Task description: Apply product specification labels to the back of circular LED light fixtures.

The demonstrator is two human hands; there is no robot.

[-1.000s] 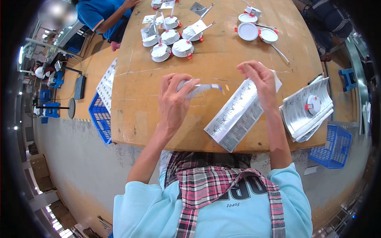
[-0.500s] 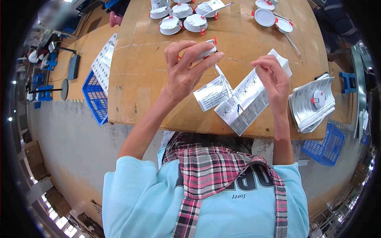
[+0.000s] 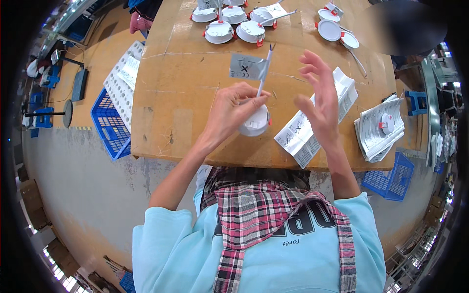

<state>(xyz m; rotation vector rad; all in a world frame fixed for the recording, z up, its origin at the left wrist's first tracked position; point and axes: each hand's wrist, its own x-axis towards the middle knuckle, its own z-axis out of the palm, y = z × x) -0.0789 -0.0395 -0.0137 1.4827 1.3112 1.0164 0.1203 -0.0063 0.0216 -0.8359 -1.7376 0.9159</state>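
My left hand [image 3: 229, 107] pinches the white cable [image 3: 266, 73] of a small round white downlight [image 3: 255, 125] just above its body. The cable stands up, with bare wire ends at its top. A silvery printed label [image 3: 240, 68] sticks out from it like a flag. Off to the right, my right hand [image 3: 320, 100] is open, fingers spread and holding nothing. Beneath and beside it lies a creased sheet of printed labels [image 3: 295, 136] on the wooden table [image 3: 181, 97]. The downlight's lower side is at or close above the tabletop; I cannot tell which.
Several downlights [image 3: 219, 31] with cables stand at the far middle, and more [image 3: 329, 30] lie far right. A stack of label sheets [image 3: 378, 129] bears a small white part with a red piece [image 3: 386, 124]. Blue baskets [image 3: 110, 122] [image 3: 391, 178] flank the table.
The downlight has come down and toward me, its cable now upright with the flag label on it. My right hand has left the label sheet and opened.
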